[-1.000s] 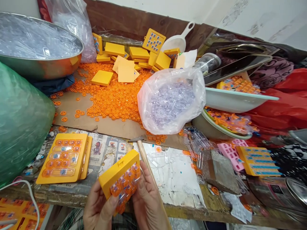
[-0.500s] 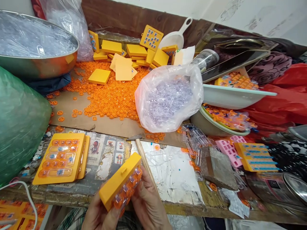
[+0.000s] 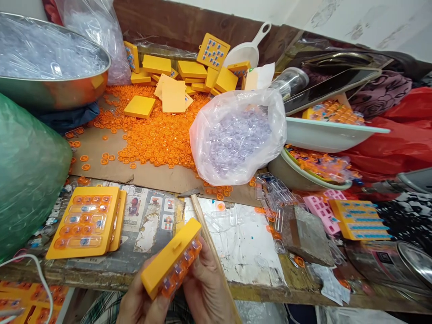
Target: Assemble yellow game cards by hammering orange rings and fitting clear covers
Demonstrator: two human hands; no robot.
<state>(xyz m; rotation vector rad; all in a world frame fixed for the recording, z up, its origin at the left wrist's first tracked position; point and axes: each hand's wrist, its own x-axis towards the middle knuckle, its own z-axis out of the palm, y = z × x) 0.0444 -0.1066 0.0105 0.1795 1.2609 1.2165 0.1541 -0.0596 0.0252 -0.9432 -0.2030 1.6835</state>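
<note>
Both hands hold a yellow plastic case point(image 3: 171, 254) above the bench's front edge, tilted with one narrow side up. My left hand point(image 3: 143, 294) grips its lower left end, the thumb near the orange ring pieces. My right hand point(image 3: 207, 279) closes on the right end, fingers against the face with orange rings and clear caps. The case's far face is hidden. A wooden-handled hammer point(image 3: 211, 245) lies just beyond my right hand, partly covered by it. To the left, similar yellow cases point(image 3: 84, 220) are stacked, with orange rings and clear covers on top.
A heap of orange rings point(image 3: 158, 139) spreads over cardboard, with yellow cases point(image 3: 157, 65) behind. A plastic bag of clear pieces point(image 3: 238, 139) stands centrally. A metal bowl point(image 3: 50, 90) and green bag point(image 3: 30, 180) flank the left; basins point(image 3: 337, 135) and a stone block point(image 3: 310, 236) sit right.
The case has shifted slightly right and down in both hands. Small blue specks now show on the white board to its right. The grip looks the same.
</note>
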